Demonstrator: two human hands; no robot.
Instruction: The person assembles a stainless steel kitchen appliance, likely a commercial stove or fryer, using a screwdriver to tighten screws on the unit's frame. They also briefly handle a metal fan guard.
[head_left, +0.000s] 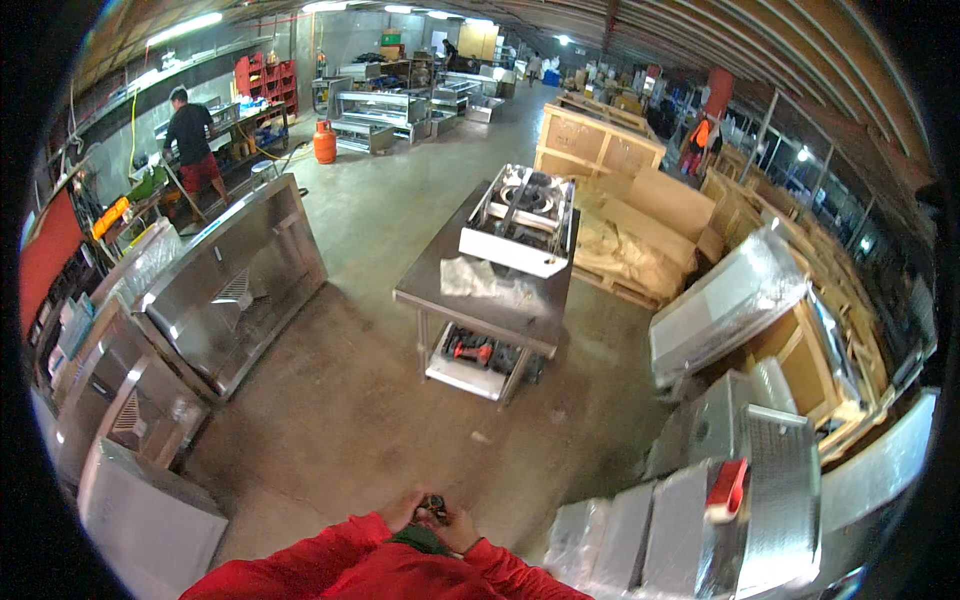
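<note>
A small dark object sits between the person's hands, low in front of the body; the fingers of the left hand and right hand are curled around it; farther ahead stands a table with a cloth and a stove on top; a red tool lies on its lower level.

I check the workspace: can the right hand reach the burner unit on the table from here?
Probably not: floor and part of the table lie between the right hand and the burner unit.
</note>
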